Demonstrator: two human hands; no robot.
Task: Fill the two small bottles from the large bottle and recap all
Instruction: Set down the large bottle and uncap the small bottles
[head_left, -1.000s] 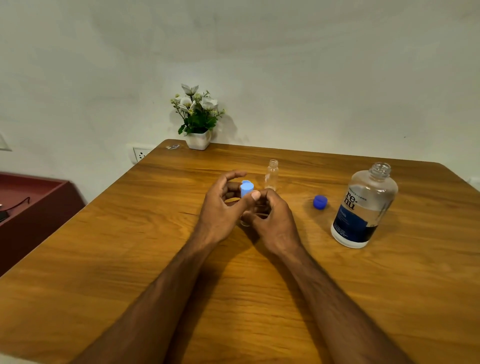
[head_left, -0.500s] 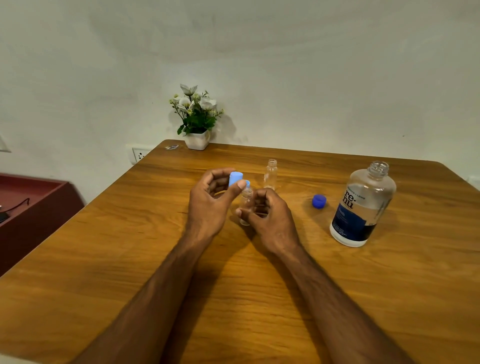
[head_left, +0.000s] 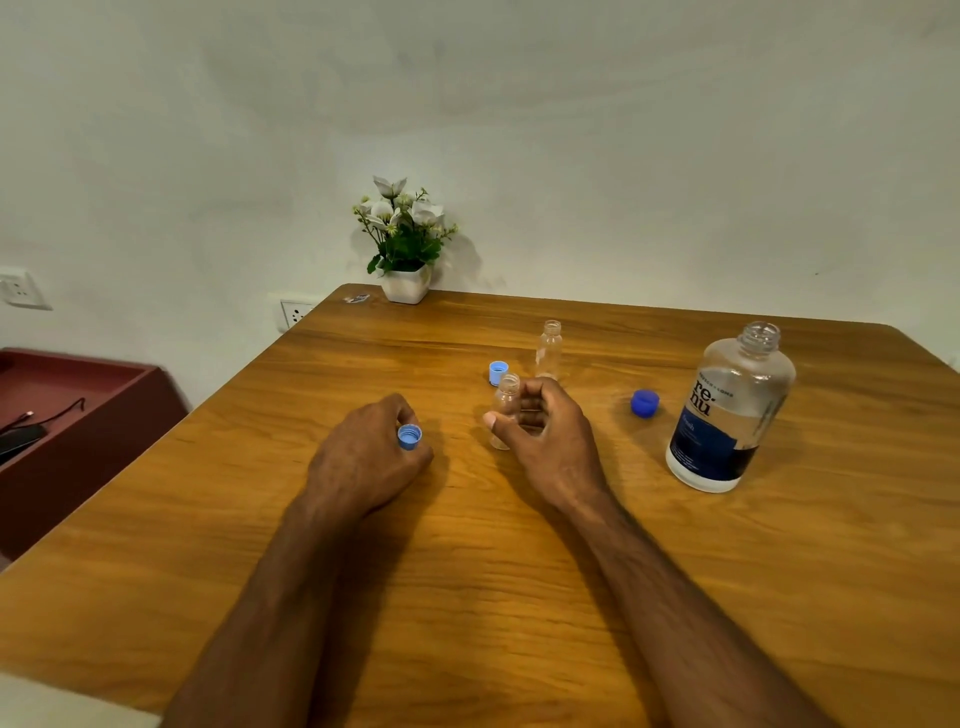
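Two bare forearms reach in from the near edge of the warm brown wooden table (head_left: 519, 597). Nearest, the left hand (head_left: 363, 462) rests on the wood with its fingers curled round a small light-blue ribbed screw cap (head_left: 410, 436), open side facing up; holding it off to the left looks meant to keep it clear of the pouring spot. Just beyond and to the right, the right hand (head_left: 545, 431) wraps its fingers round a small clear plastic bottle (head_left: 505, 402), upright and uncapped, probably to steady so light a thing; its base and far side are hidden behind the thumb and fingers, so I cannot tell whether it stands on the wood or is lifted a little.

Behind it a second light-blue cap (head_left: 498, 373) lies on its side, and just right of that stands the other small clear bottle (head_left: 549, 348), open and apparently empty, though liquid in clear plastic is hard to make out. Toward the right edge a darker blue cap (head_left: 645, 403) lies beside the large clear round-shouldered bottle with a dark blue label (head_left: 730, 410), uncapped; its level is unclear. With all three open, filling seems about to begin.

At the far left corner sits a white pot of white flowers (head_left: 405, 244), next to some small unreadable scrap.
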